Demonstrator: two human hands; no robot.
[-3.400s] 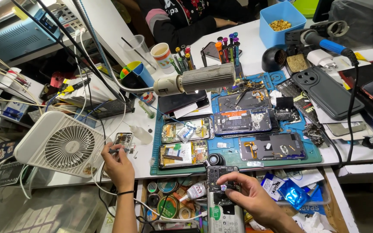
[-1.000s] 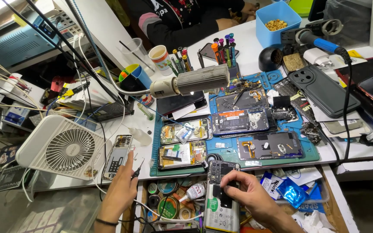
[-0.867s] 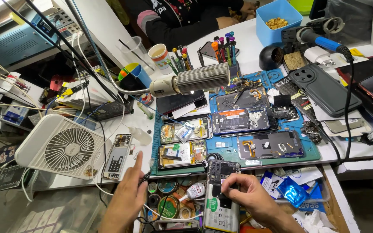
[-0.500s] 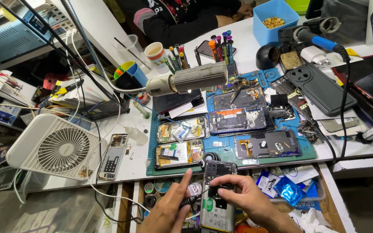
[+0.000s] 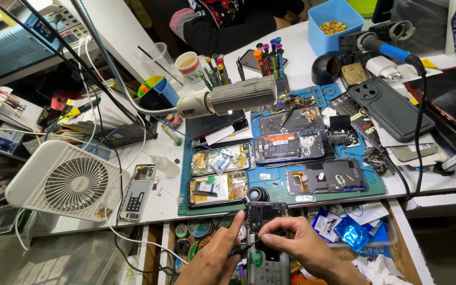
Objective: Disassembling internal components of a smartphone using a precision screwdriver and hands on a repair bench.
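Pinch the thin black tool (image 5: 245, 247) in your left hand (image 5: 215, 258), index extended. Right hand (image 5: 299, 248) grips the opened phone (image 5: 266, 237) over the drawer, fingers closed on its edge. Keep tip vertical, light pressure. Beyond: green mat (image 5: 281, 158) w/ other boards, lamp (image 5: 228, 97).

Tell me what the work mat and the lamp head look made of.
The work mat looks like soft rubber or silicone: matte blue-green with moulded compartments. The lamp head seems metal, probably aluminium: a dull grey cylinder with fine ribbing, though painted plastic can't be ruled out.
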